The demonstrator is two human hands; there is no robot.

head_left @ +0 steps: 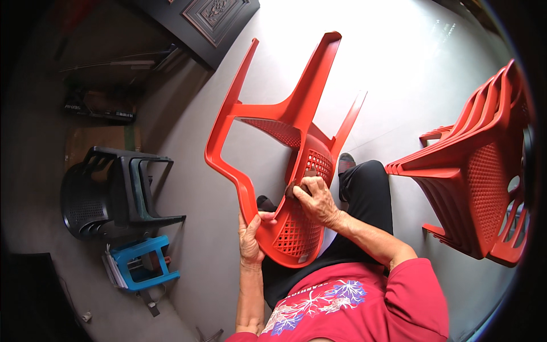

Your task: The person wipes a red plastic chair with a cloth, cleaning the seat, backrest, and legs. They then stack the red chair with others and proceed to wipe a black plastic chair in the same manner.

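Across lap: red chair [285,142] tipped, legs pointing away; left hand [249,242] grips rim, right hand [318,199] presses cloth [299,185] on lattice.

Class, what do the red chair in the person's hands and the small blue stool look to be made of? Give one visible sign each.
Red chair: likely moulded plastic, smooth with a slight sheen; one-piece legs, lattice back. Blue stool: probably plastic too, uniform glossy colour, though small in view.

A long, flat, dark box [99,106] with pale lettering lies on the floor at the upper left, beside the wall. No signs or screens show.
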